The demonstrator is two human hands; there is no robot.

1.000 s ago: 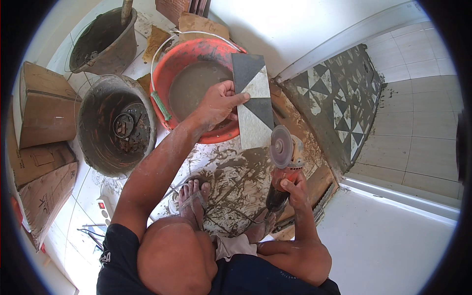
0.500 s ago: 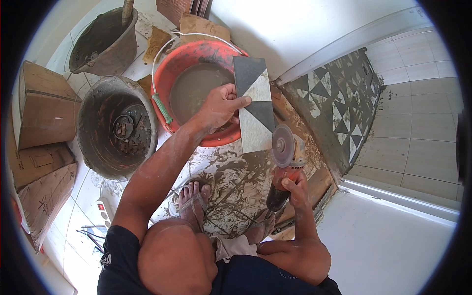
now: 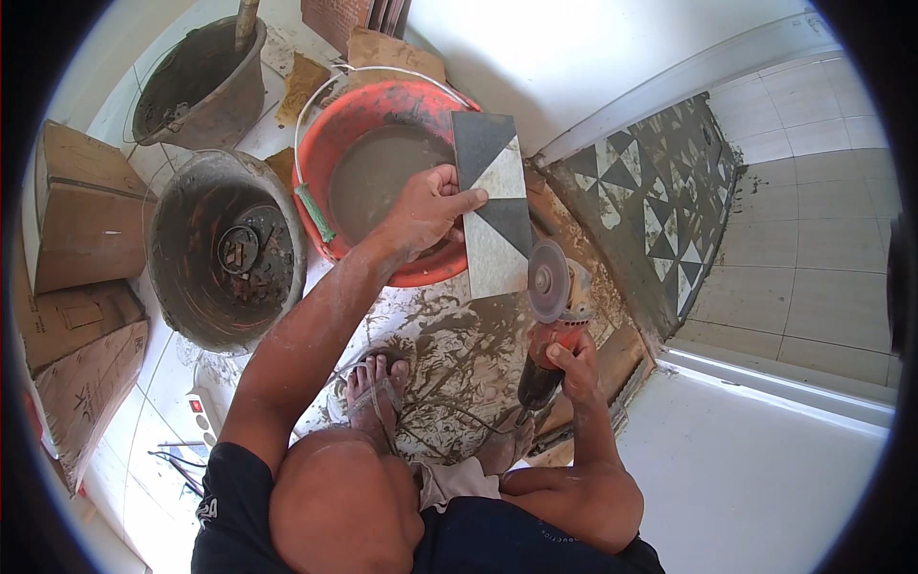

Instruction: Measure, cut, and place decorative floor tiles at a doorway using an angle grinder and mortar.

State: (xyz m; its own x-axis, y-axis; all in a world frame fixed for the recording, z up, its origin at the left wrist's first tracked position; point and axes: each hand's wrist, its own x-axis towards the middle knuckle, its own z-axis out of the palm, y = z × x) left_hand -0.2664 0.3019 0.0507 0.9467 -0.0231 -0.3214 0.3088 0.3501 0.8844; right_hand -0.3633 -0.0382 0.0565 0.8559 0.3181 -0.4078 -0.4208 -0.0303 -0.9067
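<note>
My left hand [image 3: 427, 212] grips the left edge of a cut strip of tile [image 3: 497, 177], patterned with dark grey and pale triangles. The strip stands out over the right rim of an orange bucket [image 3: 316, 206] holding murky grey water. Closed round the body of an angle grinder [image 3: 554, 335] is my right hand [image 3: 574, 368]; its thumb lies along the orange-red casing. The grinder's round cutting disc [image 3: 548, 280] faces up beside the tile's lower right corner. Whether disc and tile touch, I cannot tell. Part of my left fingers is hidden behind the tile.
Left of the orange bucket stand a mortar-smeared dark bucket [image 3: 172, 258] and another dark bucket [image 3: 206, 91] with a handle in it. Cardboard boxes [image 3: 91, 215] line the left side. A power strip [image 3: 202, 413] lies on the floor. Patterned tiles [image 3: 660, 191] cover a doorway floor at right.
Almost nothing differs. The tile and the grinder keep nearly the same places, with only a very slight shift of the whole view.
</note>
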